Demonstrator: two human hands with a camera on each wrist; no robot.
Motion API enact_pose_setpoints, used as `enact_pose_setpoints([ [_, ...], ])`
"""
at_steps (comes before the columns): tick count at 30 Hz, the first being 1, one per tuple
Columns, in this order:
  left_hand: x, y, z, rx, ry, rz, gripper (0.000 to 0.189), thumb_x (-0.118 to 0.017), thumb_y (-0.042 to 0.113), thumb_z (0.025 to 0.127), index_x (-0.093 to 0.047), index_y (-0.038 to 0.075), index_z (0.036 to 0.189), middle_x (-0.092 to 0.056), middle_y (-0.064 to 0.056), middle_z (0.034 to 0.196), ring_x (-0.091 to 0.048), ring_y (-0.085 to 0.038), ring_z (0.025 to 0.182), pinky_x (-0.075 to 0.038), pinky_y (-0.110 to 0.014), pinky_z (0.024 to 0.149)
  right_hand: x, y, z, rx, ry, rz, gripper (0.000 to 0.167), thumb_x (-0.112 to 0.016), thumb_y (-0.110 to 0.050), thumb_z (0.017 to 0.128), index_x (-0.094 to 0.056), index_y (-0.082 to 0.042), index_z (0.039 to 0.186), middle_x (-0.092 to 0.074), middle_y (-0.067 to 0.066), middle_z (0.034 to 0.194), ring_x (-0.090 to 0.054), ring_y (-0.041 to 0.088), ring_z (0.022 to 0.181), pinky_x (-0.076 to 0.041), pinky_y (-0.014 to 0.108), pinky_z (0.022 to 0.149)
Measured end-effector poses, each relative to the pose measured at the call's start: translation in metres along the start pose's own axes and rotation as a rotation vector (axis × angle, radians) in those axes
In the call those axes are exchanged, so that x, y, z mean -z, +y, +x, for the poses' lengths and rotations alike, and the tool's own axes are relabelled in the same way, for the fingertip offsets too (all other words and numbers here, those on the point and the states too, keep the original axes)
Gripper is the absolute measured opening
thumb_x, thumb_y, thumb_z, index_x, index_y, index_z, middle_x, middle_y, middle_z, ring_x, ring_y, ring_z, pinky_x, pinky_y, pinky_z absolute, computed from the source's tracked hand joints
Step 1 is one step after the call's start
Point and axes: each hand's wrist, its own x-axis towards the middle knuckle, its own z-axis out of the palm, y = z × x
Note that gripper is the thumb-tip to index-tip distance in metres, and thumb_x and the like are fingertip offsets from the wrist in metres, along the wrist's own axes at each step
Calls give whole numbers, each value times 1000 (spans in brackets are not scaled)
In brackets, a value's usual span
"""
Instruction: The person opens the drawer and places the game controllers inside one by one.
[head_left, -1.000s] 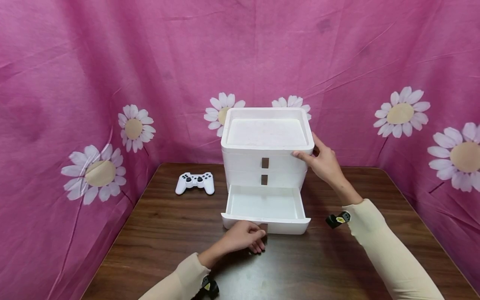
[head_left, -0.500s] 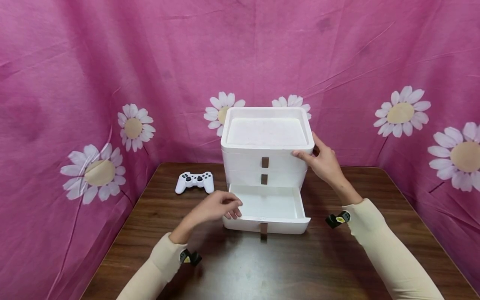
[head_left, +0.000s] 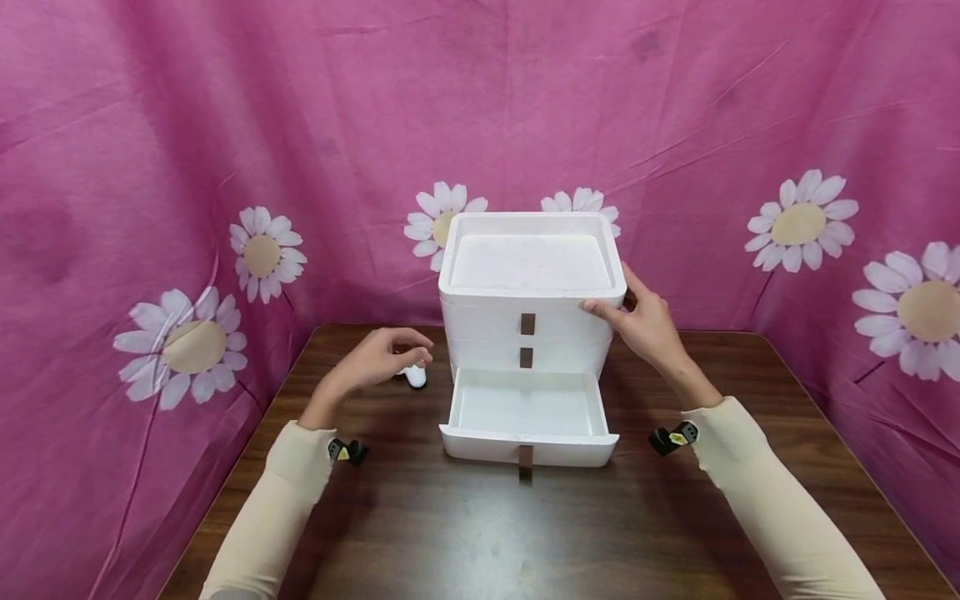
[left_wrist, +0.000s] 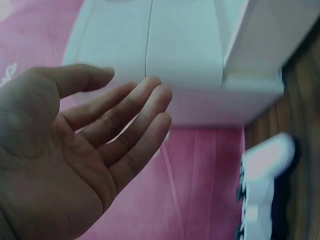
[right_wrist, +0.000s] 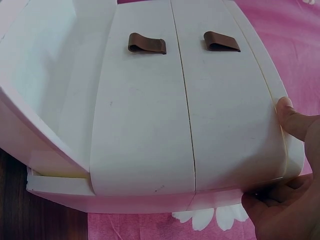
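A white drawer unit (head_left: 483, 321) stands on the table with its bottom drawer (head_left: 480, 447) pulled out and the upper two closed. My right hand (head_left: 645, 325) grips its upper right front corner, thumb on the front and fingers along the side. My left hand (head_left: 367, 364) hovers above a white game controller (head_left: 416, 377), left of the unit, and hides most of it in the head view. The left wrist view shows the fingers loosely bent and holding nothing, apart from the controller (left_wrist: 265, 165). Nothing lies in the pulled-out drawer.
The brown wooden table (head_left: 465, 533) is bordered by a pink cloth (head_left: 360, 108) with daisies at the back and sides. Brown tab handles (right_wrist: 146, 44) stick out from the drawer fronts. A shallow tray top (head_left: 532, 262) caps the unit.
My left hand has left the bottom drawer's handle and moved left and away from me, over the controller. The right hand keeps its grip on the unit. The drawer stays out.
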Motion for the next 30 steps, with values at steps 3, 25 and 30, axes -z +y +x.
enact_pose_setpoints([
  [3, 11, -12, 4, 16, 12, 71, 29, -69, 21, 105, -75, 8, 130, -80, -9, 120, -73, -27, 111, -58, -41, 93, 0, 0, -1, 0, 6, 2, 94, -82, -44, 94, -29, -29, 170, -58, 25, 153, -62, 38, 131, -46, 5, 77],
  [25, 27, -72, 29, 159, -204, 319, 70, -72, -1, 83, -54, -8, 150, -58, -26, 152, -56, -43, 139, -49, -55, 114, -1, 0, -1, 8, 26, 23, 92, -83, -41, 94, -32, -29, 169, -60, 26, 150, -64, 36, 128, -47, 5, 76],
  [30, 18, -81, 35, 142, -209, 387, 71, -73, -4, 76, -57, -10, 145, -62, -27, 146, -60, -39, 129, -52, -50, 108, -2, 2, -1, 14, 29, 29, 92, -84, -41, 94, -32, -29, 169, -60, 25, 150, -64, 36, 129, -47, 4, 77],
])
